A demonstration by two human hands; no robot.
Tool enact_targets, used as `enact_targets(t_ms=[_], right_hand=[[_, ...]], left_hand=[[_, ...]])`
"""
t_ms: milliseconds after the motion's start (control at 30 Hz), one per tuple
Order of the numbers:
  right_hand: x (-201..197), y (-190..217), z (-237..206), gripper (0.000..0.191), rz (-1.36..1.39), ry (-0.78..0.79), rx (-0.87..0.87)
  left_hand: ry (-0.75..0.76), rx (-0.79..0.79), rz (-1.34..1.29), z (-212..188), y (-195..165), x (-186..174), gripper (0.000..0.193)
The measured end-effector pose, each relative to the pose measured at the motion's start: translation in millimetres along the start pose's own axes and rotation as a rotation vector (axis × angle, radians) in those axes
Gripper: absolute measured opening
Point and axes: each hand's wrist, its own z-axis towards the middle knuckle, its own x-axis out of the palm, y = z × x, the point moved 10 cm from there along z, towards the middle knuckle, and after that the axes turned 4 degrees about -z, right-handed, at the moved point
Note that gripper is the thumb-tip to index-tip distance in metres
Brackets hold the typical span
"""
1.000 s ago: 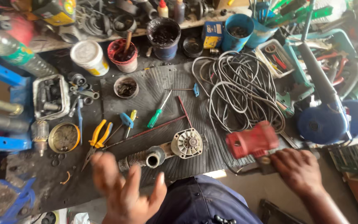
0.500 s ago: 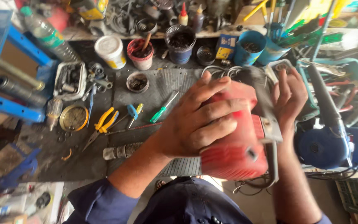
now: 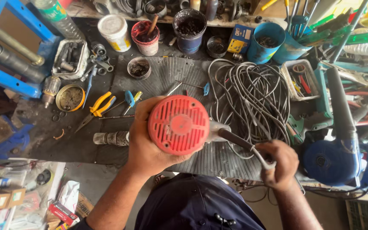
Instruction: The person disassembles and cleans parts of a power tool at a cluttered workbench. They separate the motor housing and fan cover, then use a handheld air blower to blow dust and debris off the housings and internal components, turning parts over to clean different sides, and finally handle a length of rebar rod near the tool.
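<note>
The red power tool (image 3: 178, 124) is already lifted off the cluttered workbench (image 3: 64, 140) and held near the person's chest, its vented end cap facing the camera; nothing on it looks opened yet. The left hand (image 3: 143, 145) cups the body from the left, fingers wrapped round behind it. The right hand (image 3: 280, 164) is closed on the metal handle (image 3: 252, 149). Farther off lie the coiled grey cable (image 3: 252, 98), yellow pliers (image 3: 99, 105) and tins.

Left hand (image 3: 143, 149) grips a red power tool (image 3: 179, 125) — right hand (image 3: 277, 164) holds its cable (image 3: 243, 145) — above a cluttered desk (image 3: 77, 140).
</note>
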Motion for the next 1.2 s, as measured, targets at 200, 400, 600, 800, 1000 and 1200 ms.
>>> enact_targets(t_ms=[200, 400, 600, 800, 1000, 1200], right_hand=[[-23.2, -0.5, 22.8, 0.054, -0.065, -0.225, 0.107], [-8.7, 73.9, 1.3, 0.045, -0.758, -0.336, -0.225], [72.3, 91.8, -17.9, 0.033, 0.074, 0.159, -0.369], [111.3, 35.7, -18.7, 0.086, 0.083, 0.281, 0.358], [136.4, 17.1, 1.4, 0.091, 0.737, 0.218, 0.488], [149.9, 2.1, 27.6, 0.078, 0.739, 0.145, 0.404]], left_hand=[[-0.041, 0.022, -0.008, -17.0, 28.2, 8.2, 0.091], [-0.104, -0.191, -0.234, -34.8, 83.4, 14.6, 0.091], [-0.116, -0.04, -0.027, -48.9, 96.7, 15.1, 0.09], [-0.099, -0.12, -0.18, -47.5, 114.9, 17.4, 0.091], [-0.043, -0.119, -0.046, -51.9, 113.7, 15.8, 0.09], [0.062, 0.13, -0.17, -53.1, 100.9, 18.5, 0.109]])
